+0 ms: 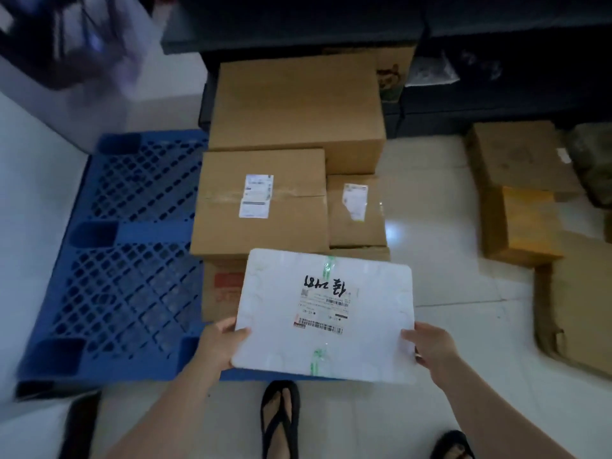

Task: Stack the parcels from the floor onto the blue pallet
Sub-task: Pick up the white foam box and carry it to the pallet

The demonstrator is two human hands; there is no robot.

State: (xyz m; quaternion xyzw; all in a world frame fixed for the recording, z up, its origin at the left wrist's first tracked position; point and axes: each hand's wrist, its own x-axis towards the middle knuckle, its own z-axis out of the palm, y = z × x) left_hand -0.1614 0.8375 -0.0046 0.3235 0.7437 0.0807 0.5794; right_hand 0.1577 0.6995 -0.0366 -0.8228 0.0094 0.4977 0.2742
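Note:
I hold a white foam box (326, 313) with a shipping label and black handwriting above the near right part of the blue pallet (126, 256). My left hand (220, 342) grips its left near corner, thumb on top. My right hand (430, 346) grips its right near edge. Several brown cardboard parcels stand on the pallet's right half: a large one (298, 107) at the back, a labelled one (261, 203) in front of it, a smaller labelled one (357, 210) to its right, and a red-printed one (222, 289) partly hidden under the foam box.
More cardboard parcels lie on the white tiled floor at the right: a brown one (520, 157), a yellowish one (526, 223) and a large flat one (583, 313). Dark furniture (496, 61) runs along the back. My sandalled feet (280, 415) stand before the pallet.

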